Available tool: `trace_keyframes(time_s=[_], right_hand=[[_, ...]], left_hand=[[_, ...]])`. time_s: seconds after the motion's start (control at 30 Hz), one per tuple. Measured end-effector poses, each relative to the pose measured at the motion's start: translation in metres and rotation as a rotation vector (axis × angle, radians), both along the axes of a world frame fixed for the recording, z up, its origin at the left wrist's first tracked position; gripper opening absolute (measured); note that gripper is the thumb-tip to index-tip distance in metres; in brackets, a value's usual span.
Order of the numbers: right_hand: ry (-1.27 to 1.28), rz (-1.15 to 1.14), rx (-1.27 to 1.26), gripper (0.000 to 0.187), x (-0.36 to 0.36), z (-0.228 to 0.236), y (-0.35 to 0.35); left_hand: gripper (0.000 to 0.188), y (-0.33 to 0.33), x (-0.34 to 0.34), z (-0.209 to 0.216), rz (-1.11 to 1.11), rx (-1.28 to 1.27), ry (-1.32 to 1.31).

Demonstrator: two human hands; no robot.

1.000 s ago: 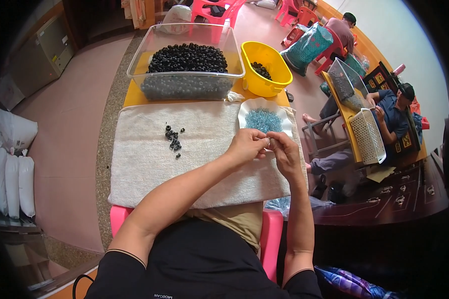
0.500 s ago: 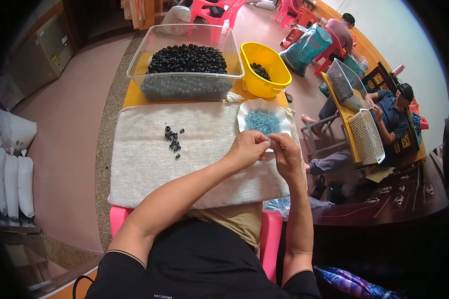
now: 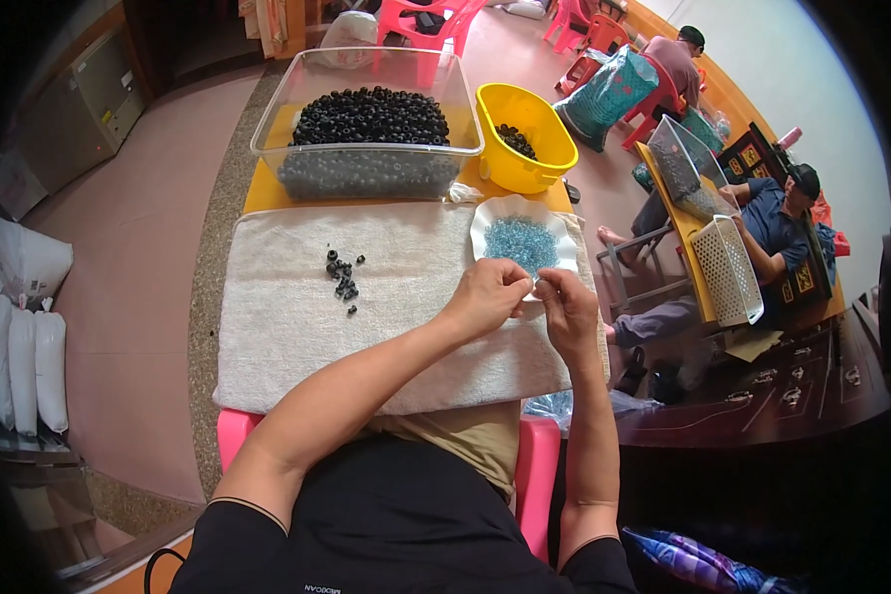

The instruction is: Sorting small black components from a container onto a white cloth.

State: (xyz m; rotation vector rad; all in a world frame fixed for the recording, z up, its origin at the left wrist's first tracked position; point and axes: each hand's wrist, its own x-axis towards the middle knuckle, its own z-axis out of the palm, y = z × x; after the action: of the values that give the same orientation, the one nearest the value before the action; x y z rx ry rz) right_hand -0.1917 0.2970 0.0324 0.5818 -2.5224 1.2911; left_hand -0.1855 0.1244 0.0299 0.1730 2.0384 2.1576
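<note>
Both my hands meet at the near edge of a white wavy-rimmed dish (image 3: 478, 230) that holds small clear-blue beads (image 3: 521, 243). My left hand (image 3: 489, 295) reaches in across the towel with thumb and fingertips pinched together. Close beside it, my right hand (image 3: 569, 312) is pinched too, its fingertips nearly touching the left ones. Whatever lies between the fingertips is too small to name. To the left, a loose group of black ring-shaped parts (image 3: 345, 277) rests on the pale towel (image 3: 297, 351).
Behind the towel stand a clear plastic bin (image 3: 366, 168) of black parts and a yellow tub (image 3: 540, 178) with some more. Two people sit at the right, one by a table (image 3: 685, 238) with a white basket (image 3: 728, 272). White sacks (image 3: 25, 366) stand at the left.
Both hands have stayed at the dish's near edge, with only slight finger movement. The black parts on the towel look the same.
</note>
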Motion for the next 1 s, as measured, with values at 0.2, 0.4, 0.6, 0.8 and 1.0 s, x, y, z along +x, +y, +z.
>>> trace_keyframes(time_s=[0.2,0.4,0.6,0.8,1.0], right_hand=[[0.217,-0.02,0.045,0.017,-0.005,-0.007,0.015],[0.162,-0.042,0.0,0.016,-0.005,-0.019,0.026],[0.042,-0.09,-0.093,0.016,0.005,-0.025,0.028],[-0.244,0.119,-0.602,0.016,0.022,-0.036,0.024],[-0.362,0.179,-0.227,0.01,0.051,-0.027,-0.002]], left_hand=[[0.022,0.0,-0.006,-0.009,0.068,-0.265,0.09],[0.028,0.008,-0.014,-0.015,0.163,-0.426,0.218],[0.022,0.006,-0.013,-0.012,0.209,-0.305,0.148],[0.019,-0.014,0.015,-0.016,0.006,0.116,-0.104],[0.022,-0.045,0.069,-0.025,-0.084,0.379,-0.339]])
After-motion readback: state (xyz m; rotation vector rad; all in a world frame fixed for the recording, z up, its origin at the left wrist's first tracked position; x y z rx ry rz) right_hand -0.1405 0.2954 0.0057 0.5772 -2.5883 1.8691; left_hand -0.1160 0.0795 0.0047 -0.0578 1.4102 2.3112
